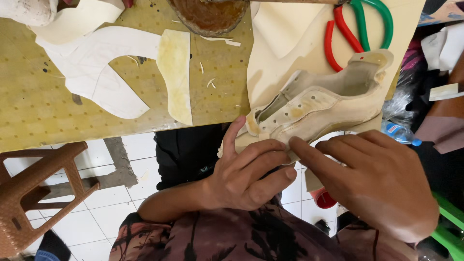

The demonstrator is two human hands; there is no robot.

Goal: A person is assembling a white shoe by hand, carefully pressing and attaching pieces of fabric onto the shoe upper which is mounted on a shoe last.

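Note:
A cream shoe upper with punched eyelet holes lies at the near edge of the yellow dotted table, toe toward me. My left hand grips its toe end, thumb up along the side and fingers curled under. My right hand reaches in from the right, its index finger pressing on the lower edge of the upper near the toe. Both hands touch the shoe upper.
White cut-out pattern pieces and a cream strip lie on the table at left. Red and green scissor handles rest behind the shoe. A round brown pot stands at the far edge. A brown plastic stool stands on the tiled floor.

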